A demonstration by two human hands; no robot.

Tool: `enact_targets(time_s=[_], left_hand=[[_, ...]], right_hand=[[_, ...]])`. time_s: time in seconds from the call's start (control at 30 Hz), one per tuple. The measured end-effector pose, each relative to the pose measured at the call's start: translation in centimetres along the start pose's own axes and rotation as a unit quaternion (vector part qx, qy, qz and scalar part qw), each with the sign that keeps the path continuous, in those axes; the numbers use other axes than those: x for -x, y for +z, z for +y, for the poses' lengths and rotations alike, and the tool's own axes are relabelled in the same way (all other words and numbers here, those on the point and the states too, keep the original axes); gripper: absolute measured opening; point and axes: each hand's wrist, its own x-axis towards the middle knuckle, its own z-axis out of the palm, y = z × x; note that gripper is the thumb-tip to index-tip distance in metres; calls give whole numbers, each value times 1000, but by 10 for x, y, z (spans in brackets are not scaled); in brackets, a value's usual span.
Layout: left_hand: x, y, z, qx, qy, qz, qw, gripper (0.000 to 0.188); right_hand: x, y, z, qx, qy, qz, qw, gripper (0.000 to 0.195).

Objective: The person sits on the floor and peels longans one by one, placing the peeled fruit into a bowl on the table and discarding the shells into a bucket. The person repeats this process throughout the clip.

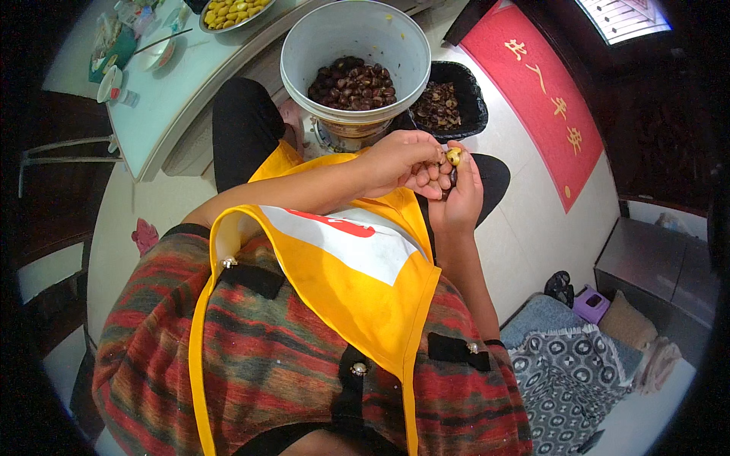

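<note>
My right hand (461,199) holds a partly peeled chestnut (454,156), its yellow flesh showing, with dark unpeeled chestnuts (453,176) in the palm below. My left hand (402,162) meets it from the left, its thumb and index finger pinched beside the yellow nut; whether a bit of shell is between them cannot be told. Beyond the hands stands a white plastic bucket (296,85) with brown chestnuts (356,85) at its bottom. To its right, a black-lined bin (478,105) contains brown shell pieces (439,105). A metal bowl of yellow peeled chestnuts (232,11) is on the table.
The glass-topped table (165,108) at the upper left carries a white bowl (155,56), a cup (109,84) and a green container (122,51). A red mat (547,108) with yellow characters lies at the right. Folded cloths (564,376) and a purple plastic item (590,304) are at the lower right.
</note>
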Motion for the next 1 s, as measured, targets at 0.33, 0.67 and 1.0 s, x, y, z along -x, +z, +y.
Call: enact_targets(time_s=[0.33,0.67,1.0], left_hand=[[1,0,-2,-106,-4,32,994,14],[3,-8,-3,-177,21,73,981,9],[-28,-10,19,-182,65,121,974,13]], right_hand=[[4,4,0,82,-36,9,996,29],[11,6,6,193,-57,-21,979,26],[-1,-5,-15,4,-36,-22,999,25]])
